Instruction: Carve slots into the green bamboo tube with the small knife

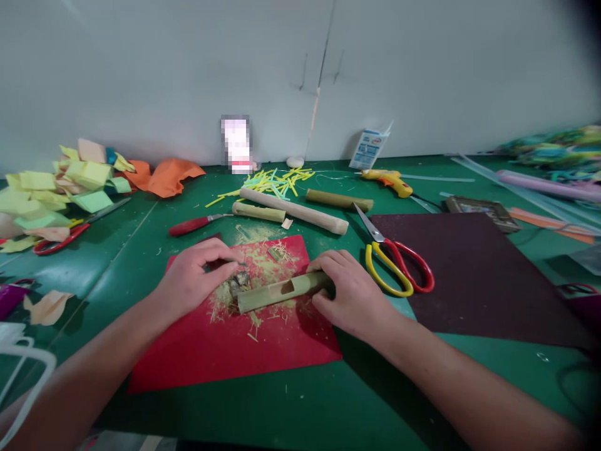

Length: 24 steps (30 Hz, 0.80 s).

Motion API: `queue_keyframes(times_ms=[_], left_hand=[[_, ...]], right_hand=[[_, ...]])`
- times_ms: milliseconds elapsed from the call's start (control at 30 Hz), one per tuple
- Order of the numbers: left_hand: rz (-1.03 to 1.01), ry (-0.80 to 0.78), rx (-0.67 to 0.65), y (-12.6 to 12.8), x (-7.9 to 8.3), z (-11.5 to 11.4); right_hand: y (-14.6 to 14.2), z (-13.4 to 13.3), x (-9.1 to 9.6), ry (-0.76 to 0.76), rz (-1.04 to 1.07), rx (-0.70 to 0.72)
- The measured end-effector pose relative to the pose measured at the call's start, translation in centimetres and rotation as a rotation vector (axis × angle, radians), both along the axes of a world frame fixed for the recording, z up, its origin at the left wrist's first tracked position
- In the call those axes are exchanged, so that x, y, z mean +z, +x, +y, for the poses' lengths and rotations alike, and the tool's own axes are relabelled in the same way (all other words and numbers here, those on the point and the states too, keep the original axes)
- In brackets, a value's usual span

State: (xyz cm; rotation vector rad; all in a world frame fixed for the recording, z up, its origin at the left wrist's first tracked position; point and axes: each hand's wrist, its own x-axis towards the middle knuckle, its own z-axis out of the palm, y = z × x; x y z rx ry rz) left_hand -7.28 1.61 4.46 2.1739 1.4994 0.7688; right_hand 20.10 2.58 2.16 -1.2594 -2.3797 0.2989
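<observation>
My right hand is closed round one end of a bamboo tube, which has a rectangular notch cut in its upper side. The tube lies slantwise above a red sheet strewn with shavings. To its left, my left hand has thumb and forefinger bent close together, with something small and dark at the fingertips that I cannot make out. Beneath those fingertips sits a greyish clump among the shavings. Several other bamboo pieces rest behind the sheet, including a long pale stick.
Scissors with red and yellow handles lie right of my right hand, beside a dark sheet. A red-handled tool lies behind my left hand. Farther back are a yellow glue gun, paper strips and a phone.
</observation>
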Motion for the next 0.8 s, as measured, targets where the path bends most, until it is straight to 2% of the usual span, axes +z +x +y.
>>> queue_keyframes(times_ms=[67, 133, 167, 233, 333, 433, 533, 600, 700, 800], left_hand=[[0.105, 0.067, -0.102, -0.5, 0.0, -0.5], [0.199, 0.116, -0.144, -1.3, -0.2, -0.7], [0.232, 0.148, -0.117, -1.7, -0.3, -0.6], [0.291, 0.212, 0.016, -2.9, -0.5, -0.3], [0.389, 0.282, 0.247, -5.1, -0.9, 0.9], [0.453, 0.252, 0.335, -6.9, -1.4, 2.4], [0.486, 0.140, 0.327, -7.4, -2.0, 3.6], [0.479, 0.076, 0.323, -6.8, -2.3, 4.0], [0.439, 0.048, 0.334, -5.9, -2.5, 4.3], [0.421, 0.013, 0.349, -5.7, -2.5, 4.5]], right_hand=[[-0.1, -0.2, 0.1, -0.012, 0.019, 0.045], [-0.1, -0.3, 0.1, -0.020, 0.029, 0.077], [-0.1, -0.3, 0.2, -0.018, 0.029, 0.079], [0.2, -0.1, 0.5, 0.008, 0.006, 0.027], [1.6, 0.5, 1.3, 0.105, -0.107, -0.186], [3.7, 1.5, 2.2, 0.196, -0.285, -0.391], [5.7, 2.3, 2.7, 0.090, -0.423, -0.486], [6.6, 2.7, 2.8, -0.034, -0.489, -0.514], [7.1, 3.2, 3.1, -0.192, -0.535, -0.568], [7.4, 3.6, 3.3, -0.285, -0.599, -0.634]])
